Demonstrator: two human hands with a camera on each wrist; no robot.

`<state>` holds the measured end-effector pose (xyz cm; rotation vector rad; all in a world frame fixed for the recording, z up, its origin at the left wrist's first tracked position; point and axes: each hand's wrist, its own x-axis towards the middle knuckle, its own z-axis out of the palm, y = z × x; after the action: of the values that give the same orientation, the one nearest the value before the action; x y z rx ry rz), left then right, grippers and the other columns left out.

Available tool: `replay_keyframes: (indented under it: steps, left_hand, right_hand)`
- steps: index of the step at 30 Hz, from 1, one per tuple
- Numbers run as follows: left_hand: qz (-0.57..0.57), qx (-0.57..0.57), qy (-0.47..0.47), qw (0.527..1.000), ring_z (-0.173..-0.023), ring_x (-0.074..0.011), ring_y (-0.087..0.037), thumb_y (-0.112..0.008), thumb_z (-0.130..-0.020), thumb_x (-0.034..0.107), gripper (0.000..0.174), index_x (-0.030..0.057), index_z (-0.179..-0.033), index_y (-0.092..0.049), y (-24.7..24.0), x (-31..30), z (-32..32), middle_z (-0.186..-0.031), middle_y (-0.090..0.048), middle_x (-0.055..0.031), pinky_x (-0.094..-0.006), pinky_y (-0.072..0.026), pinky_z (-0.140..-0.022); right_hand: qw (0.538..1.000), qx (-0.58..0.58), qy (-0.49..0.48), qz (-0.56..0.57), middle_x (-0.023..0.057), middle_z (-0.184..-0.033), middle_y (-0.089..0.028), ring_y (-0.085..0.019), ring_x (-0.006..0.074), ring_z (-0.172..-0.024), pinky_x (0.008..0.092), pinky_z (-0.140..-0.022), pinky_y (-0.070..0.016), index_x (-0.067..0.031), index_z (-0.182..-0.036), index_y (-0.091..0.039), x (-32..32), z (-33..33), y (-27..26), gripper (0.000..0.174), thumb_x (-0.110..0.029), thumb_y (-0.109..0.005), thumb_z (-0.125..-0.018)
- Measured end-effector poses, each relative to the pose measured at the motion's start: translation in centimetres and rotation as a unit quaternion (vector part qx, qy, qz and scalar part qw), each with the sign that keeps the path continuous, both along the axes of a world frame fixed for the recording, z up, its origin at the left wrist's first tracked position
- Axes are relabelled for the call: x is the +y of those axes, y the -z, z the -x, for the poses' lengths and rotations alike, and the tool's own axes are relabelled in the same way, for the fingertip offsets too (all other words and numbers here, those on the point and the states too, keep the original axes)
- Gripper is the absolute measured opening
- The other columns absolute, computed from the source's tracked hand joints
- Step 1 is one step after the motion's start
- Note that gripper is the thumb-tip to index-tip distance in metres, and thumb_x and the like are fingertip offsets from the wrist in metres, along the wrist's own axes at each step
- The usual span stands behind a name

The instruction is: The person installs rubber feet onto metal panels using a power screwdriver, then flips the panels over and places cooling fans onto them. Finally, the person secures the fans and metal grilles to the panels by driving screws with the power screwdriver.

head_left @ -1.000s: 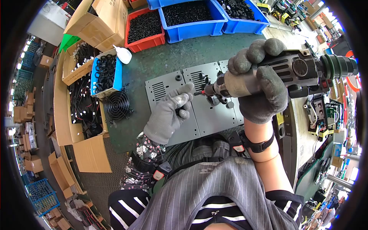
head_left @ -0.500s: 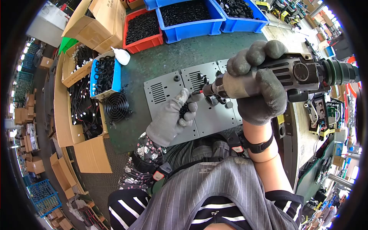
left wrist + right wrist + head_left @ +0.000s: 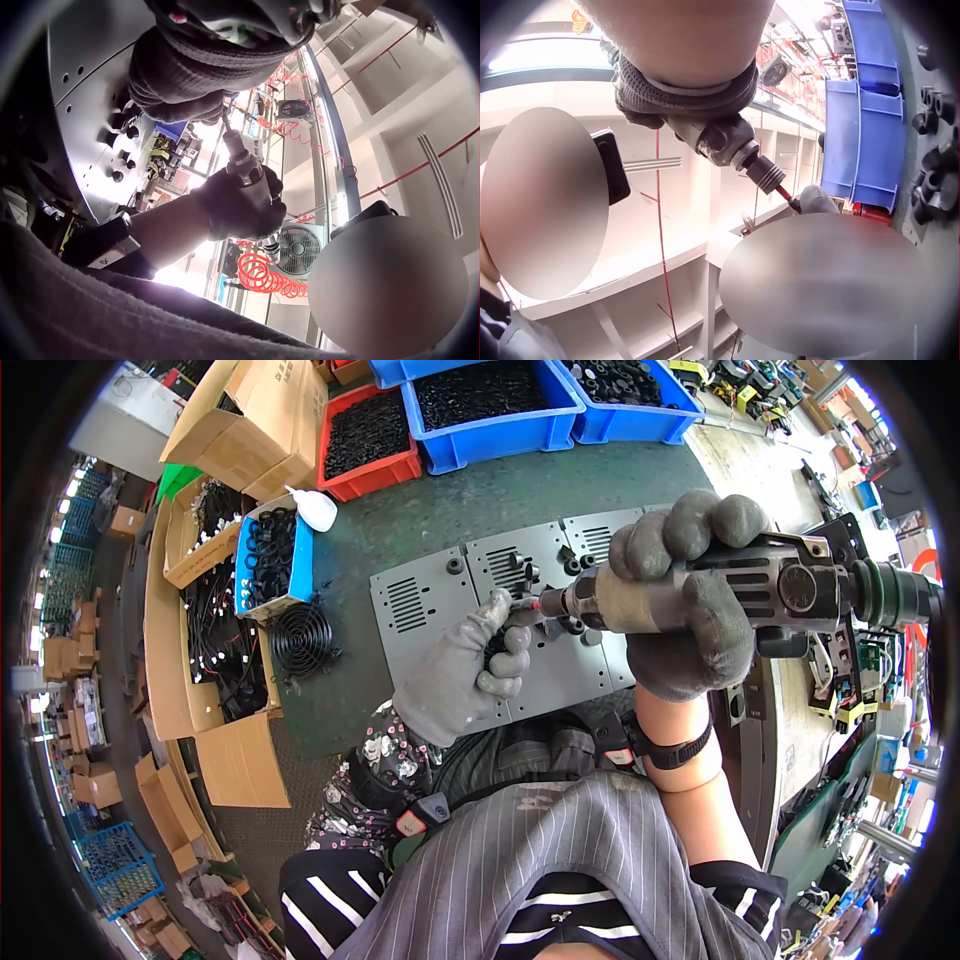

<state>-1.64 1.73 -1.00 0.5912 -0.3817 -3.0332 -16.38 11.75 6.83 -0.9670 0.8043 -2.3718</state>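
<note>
Green bench (image 3: 440, 500), ctr: your R hand (image 3: 718, 625) grips driver (image 3: 628, 600), bit (image 3: 537, 604) pointing L, by your L hand (image 3: 450, 675), curled round dark pcs (image 3: 494, 645).

Gloved hand (image 3: 686, 97) gripping driver (image 3: 724, 140), blue bins (image 3: 859, 146)

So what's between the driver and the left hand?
The red bit, with a small dark piece at its end, runs from the driver to the left hand. Shows in the right wrist view.
</note>
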Motion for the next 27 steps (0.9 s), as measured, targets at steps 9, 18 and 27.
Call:
replay_keyframes:
  steps: [9, 18, 27]
  left_hand:
    - [0.022, -0.009, -0.054, 0.998, -0.059, -0.0050, -0.037, -0.045, -0.097, 0.032, 0.034, 0.0051, -0.117, -0.050, 0.1, 1.3, 1.0, -0.080, -0.051, 0.0024, -0.0155, -0.0333, -0.048]
    - [0.648, -0.171, -0.068, 0.739, -0.076, -0.0124, -0.060, -0.058, -0.088, 0.029, 0.029, 0.0099, -0.109, -0.065, -0.7, -3.5, 3.2, -0.083, -0.064, -0.0048, -0.0239, -0.0475, -0.066]
    - [0.851, -0.252, 0.141, 0.439, -0.092, -0.0272, -0.061, -0.061, -0.081, 0.029, 0.027, 0.0142, -0.102, -0.069, -2.4, -5.6, 4.4, -0.097, -0.066, -0.0093, -0.0377, -0.0477, -0.081]
  right_hand:
    - [1.000, -0.001, 0.031, 0.002, 0.0038, -0.085, -0.037, -0.041, 0.0155, -0.069, 0.0311, -0.063, -0.0360, -0.0124, -0.105, -0.039, 0.7, 0.9, 0.6, 0.041, -0.015, -0.059, -0.069]
    - [0.985, -0.141, 0.028, 0.094, 0.0062, -0.090, -0.043, -0.043, 0.0177, -0.080, 0.0339, -0.076, -0.0374, -0.0041, -0.110, -0.044, 0.8, 5.6, 2.2, 0.036, -0.008, -0.055, -0.076]
    - [0.996, -0.089, 0.005, 0.029, 0.0075, -0.090, -0.051, -0.055, 0.0209, -0.082, 0.0386, -0.078, -0.0447, -0.0056, -0.112, -0.047, 0.4, 6.5, 2.5, 0.036, -0.009, -0.055, -0.077]
